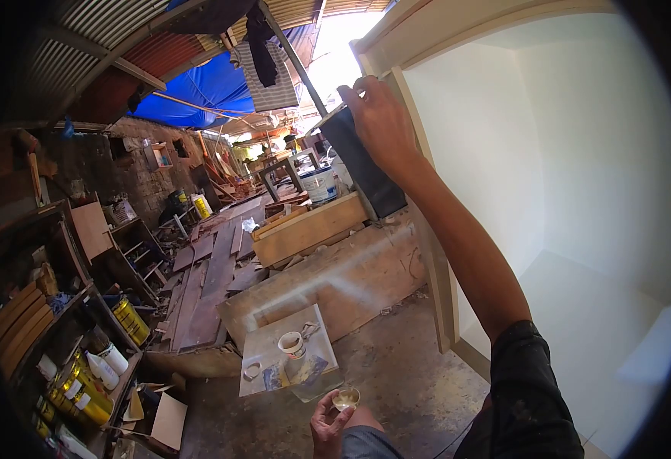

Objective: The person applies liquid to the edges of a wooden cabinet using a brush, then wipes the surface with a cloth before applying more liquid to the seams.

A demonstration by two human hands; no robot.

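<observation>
My left hand (329, 428), low in the view, holds a small clear cup (347, 398) with a little yellowish stuff inside. My right hand (382, 122) is raised at the front edge of a large cabinet (419, 145) with a white interior. Its fingers are curled into a pinch; whether something small lies between them I cannot make out. In front of me a low board-topped stand (263, 338) bears a white tub (292, 345), a ring of tape (253, 371) and a stained blue-grey sheet or rag (312, 369).
Behind the stand lean a long wooden panel (335, 287) and a wooden box (312, 229), with a white bucket (319, 185) beyond. Shelves at left hold yellow cans (83, 394) and white bottles (102, 369). Planks (217, 268) cover the floor farther back. A dark padded piece (362, 164) stands beside the cabinet.
</observation>
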